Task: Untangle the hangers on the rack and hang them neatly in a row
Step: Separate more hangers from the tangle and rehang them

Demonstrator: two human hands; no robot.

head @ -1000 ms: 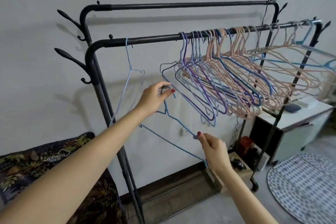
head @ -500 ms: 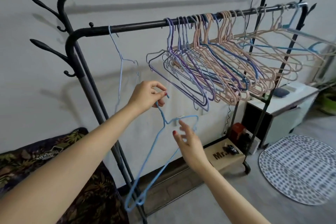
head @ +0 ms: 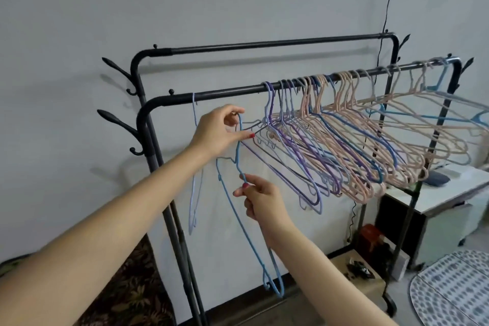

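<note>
Hold blue hanger (head: 239, 222) free of the rail (head: 227, 92), just below it, between the lone pale hanger (head: 195, 164) and the bunch (head: 344, 137). Left hand (head: 215, 132): fingers (head: 235, 110) pinching the hook. Right hand (head: 262, 198): fingers (head: 244, 186) pinching the shoulder wire below. Lift hook above the rail, turn its opening toward the rail, lower until seated. Keep the body clear of the nearest purple hanger to avoid snagging. Release lower grip first, then hook. Place beside the 1 pale hanger, hook facing the same way.
</note>
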